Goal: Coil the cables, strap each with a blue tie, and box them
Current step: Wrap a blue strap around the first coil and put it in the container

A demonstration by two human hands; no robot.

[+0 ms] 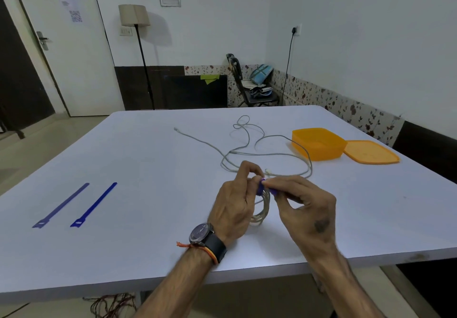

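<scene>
Two hands (272, 201), perhaps three ties (96, 204).

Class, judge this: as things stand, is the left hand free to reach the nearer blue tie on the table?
Probably not yet: the left hand grips the coiled cable; bare table lies between it and the tie.

I see soft, even indoor light, faint shadows under my hands (272, 204), slight motion blur there, and wide-angle bending at edges.

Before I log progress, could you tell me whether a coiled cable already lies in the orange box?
No, the orange box looks empty, and the one coiled cable sits between both hands.
</scene>
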